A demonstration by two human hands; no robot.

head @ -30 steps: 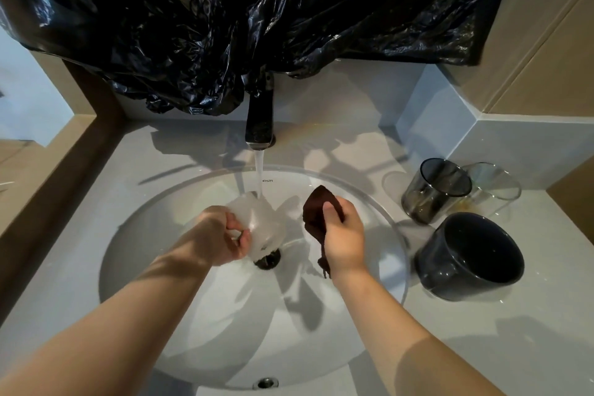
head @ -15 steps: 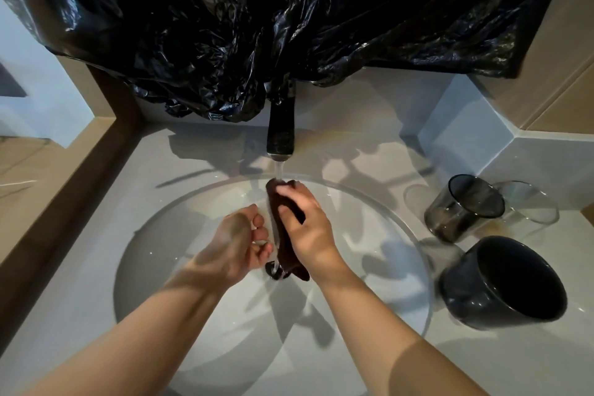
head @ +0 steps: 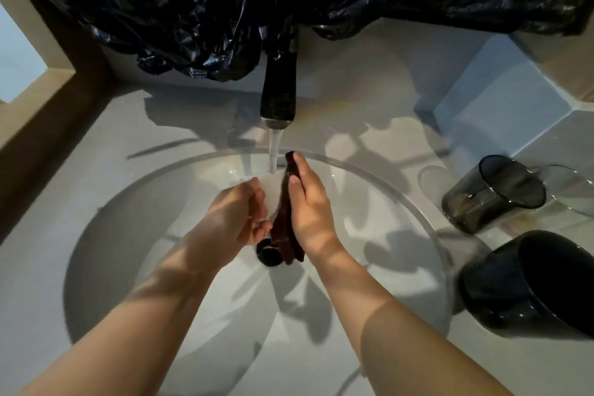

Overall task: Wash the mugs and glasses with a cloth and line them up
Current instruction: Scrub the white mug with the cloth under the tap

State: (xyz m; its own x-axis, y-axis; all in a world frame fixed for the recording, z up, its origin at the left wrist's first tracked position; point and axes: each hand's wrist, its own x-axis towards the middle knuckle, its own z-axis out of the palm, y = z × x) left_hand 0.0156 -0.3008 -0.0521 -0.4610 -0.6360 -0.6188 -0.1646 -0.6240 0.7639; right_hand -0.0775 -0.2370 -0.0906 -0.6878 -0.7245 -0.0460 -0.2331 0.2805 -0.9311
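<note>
Over the white sink basin (head: pixel 135 235), my left hand (head: pixel 234 219) curls round a clear glass (head: pixel 266 185) that barely shows under the running water. My right hand (head: pixel 310 209) holds a dark brown cloth (head: pixel 284 225) against the glass, fingers stretched along the cloth, whose end hangs down over the drain (head: pixel 266 255). On the counter to the right, a smoky grey glass (head: pixel 491 199) lies tilted, a clear glass (head: pixel 570 190) sits just behind it, and a dark mug (head: pixel 540 286) is nearest to me.
The dark faucet (head: pixel 278 90) pours a stream into the basin. Crumpled black plastic sheeting (head: pixel 225 10) hangs across the wall above it. A pale boxed corner (head: pixel 501 112) stands behind the glasses. A brown ledge (head: pixel 41 125) borders the grey counter (head: pixel 401 90) on the left.
My right hand has brought the cloth from the right up against the glass in my left hand. Both hands have shifted under the faucet, and the camera has moved closer.
</note>
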